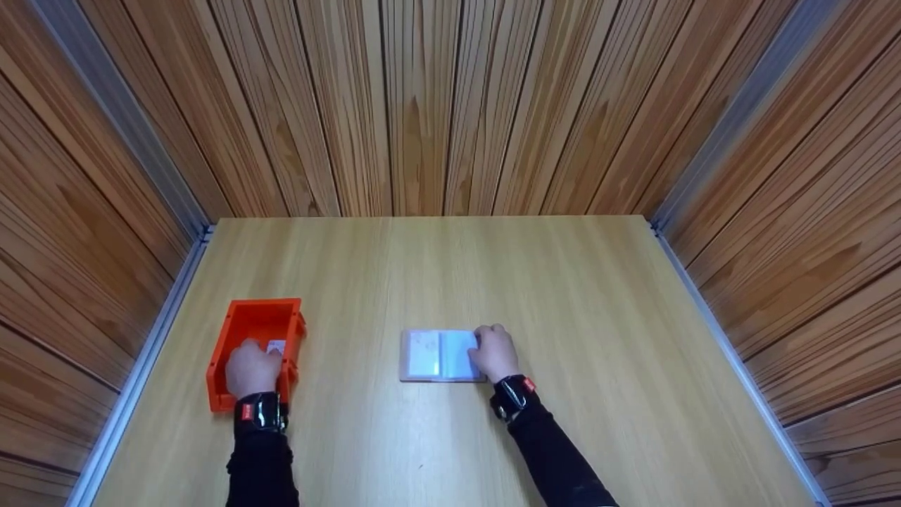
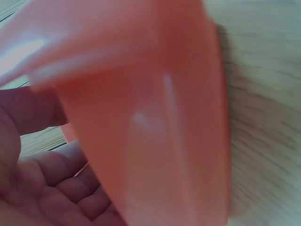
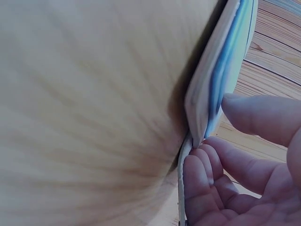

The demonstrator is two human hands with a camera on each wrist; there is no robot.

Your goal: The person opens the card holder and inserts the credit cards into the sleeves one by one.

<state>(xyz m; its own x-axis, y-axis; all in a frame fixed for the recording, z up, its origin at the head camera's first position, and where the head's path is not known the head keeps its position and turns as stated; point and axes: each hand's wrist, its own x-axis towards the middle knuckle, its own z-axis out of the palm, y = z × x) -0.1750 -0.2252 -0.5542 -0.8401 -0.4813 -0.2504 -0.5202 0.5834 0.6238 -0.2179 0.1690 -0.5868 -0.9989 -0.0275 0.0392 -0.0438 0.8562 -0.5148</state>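
An open card album point(image 1: 424, 355) with clear, shiny pocket pages lies flat on the table. My right hand point(image 1: 495, 352) holds its right edge; in the right wrist view the thumb point(image 3: 256, 115) rests against the pages point(image 3: 225, 70) and the curled fingers point(image 3: 200, 181) touch the cover's edge. Over on the left, my left hand point(image 1: 252, 370) reaches down into an orange bin point(image 1: 264, 310). Beside its thumb, a small white card point(image 1: 276, 346) shows inside the bin. The bin's wall point(image 2: 141, 141) hides the left fingertips in the left wrist view, so a grip on the card cannot be confirmed.
The light wooden table point(image 1: 563, 282) extends around the bin and album. Wood-panelled walls point(image 1: 422, 105) rise at the back and both sides, with metal rails point(image 1: 732, 380) along the side edges.
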